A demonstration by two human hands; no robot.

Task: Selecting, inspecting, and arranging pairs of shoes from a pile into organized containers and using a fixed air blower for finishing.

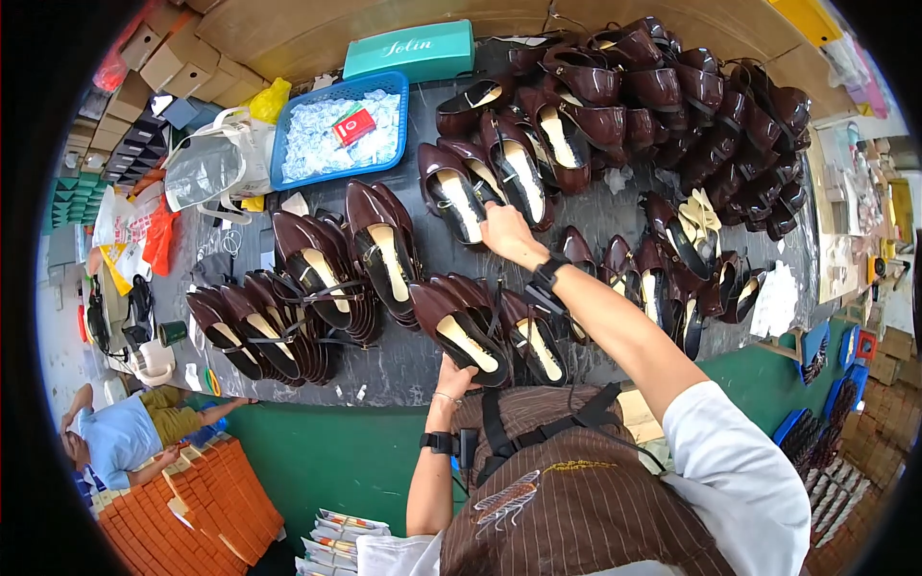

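Observation:
Many glossy dark maroon strappy shoes lie on a grey worktable (615, 206). My left hand (453, 377) grips the heel end of one maroon shoe (459, 331) at the table's near edge. My right hand (507, 230) reaches forward and rests on another maroon shoe (519, 173) in the row further back; whether it grips that shoe I cannot tell. A row of overlapping shoes (288, 307) lies to the left, and a big heap of shoes (691, 96) fills the far right.
A blue basket (336, 130) of small white packets and a teal box (408, 50) stand at the back. Plastic bags (206, 163) lie left. Below left, another person (120, 432) crouches by stacked orange boxes (192, 504).

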